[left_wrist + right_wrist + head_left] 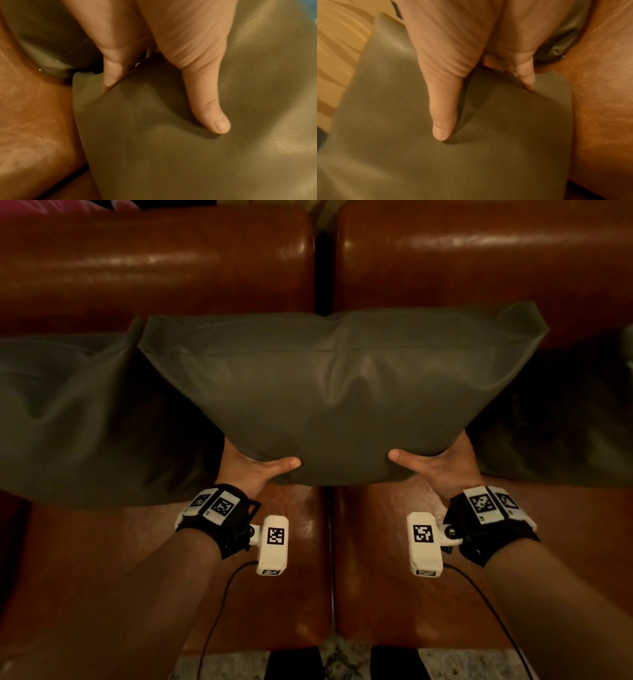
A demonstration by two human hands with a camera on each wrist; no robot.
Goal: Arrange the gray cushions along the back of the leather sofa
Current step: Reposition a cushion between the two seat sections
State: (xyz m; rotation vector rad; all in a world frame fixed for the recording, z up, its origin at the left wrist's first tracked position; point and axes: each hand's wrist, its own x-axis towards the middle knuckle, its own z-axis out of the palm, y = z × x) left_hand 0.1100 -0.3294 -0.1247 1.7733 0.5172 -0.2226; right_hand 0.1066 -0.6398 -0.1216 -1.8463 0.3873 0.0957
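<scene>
You hold a large gray leather-look cushion (339, 392) by its lower edge, at the centre of the head view. Your left hand (251, 469) grips the cushion's lower left corner, thumb pressed flat on the front face and fingers tucked behind the edge; the left wrist view shows that thumb (205, 97) denting the gray surface. Your right hand (442, 465) grasps the lower right corner the same way, thumb (444, 108) on the front, fingers behind.

The cushion hangs in front of the glossy brown leather sofa (154, 265), straddling the gap between its two back sections. A second gray cushion (68, 412) leans against the backrest at nine o'clock, partly overlapped by the one you hold. A third gray cushion (565, 419) sits in shadow at three o'clock.
</scene>
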